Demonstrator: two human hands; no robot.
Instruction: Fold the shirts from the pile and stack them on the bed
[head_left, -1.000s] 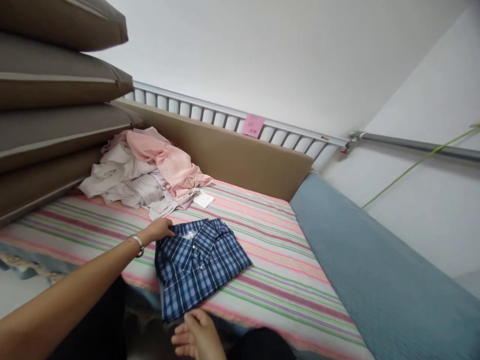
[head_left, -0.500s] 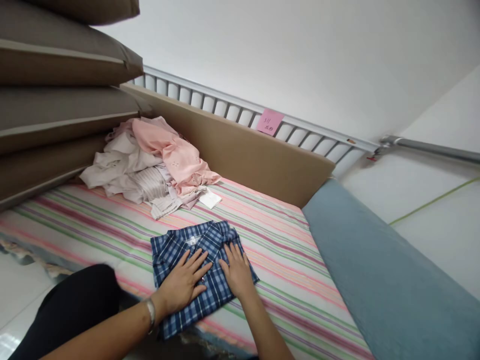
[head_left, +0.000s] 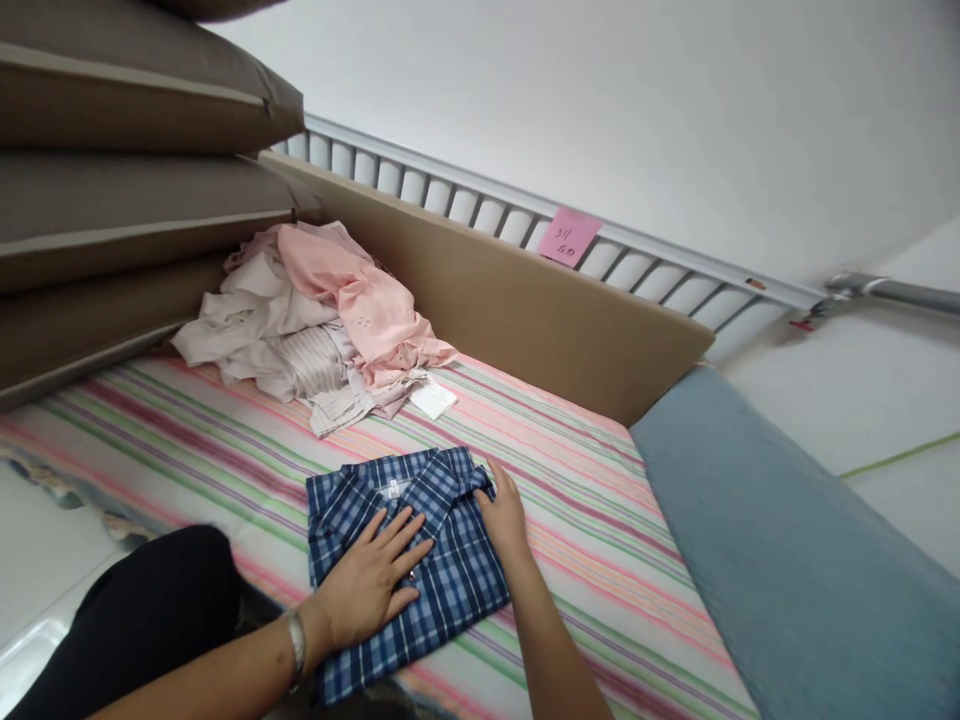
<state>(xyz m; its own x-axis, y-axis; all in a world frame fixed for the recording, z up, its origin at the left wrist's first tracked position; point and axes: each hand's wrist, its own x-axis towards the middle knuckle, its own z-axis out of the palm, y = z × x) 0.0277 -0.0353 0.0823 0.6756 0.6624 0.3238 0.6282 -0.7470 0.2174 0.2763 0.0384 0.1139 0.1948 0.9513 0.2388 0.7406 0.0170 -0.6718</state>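
The left hand lies palm down on the front of the folded blue plaid shirt, fingers spread apart and gripping nothing. The right hand is at the shirt's right edge, near the collar, thumb and fingers around a bit of the fabric, though whether they pinch it firmly I cannot tell. The shirt lies flat at the lower centre of the frame, on a striped sheet, its lower corner close to the near edge.

That corner is the weak spot, I judge: a pull toward the body could let it slip over and drag the folds loose. If the right hand tugs while the left presses lightly, the collar may skew or the side fold open; pressing too hard could crease the front. Pushed toward the upper left, the shirt could run into the white card and the heaped pink and white clothes.
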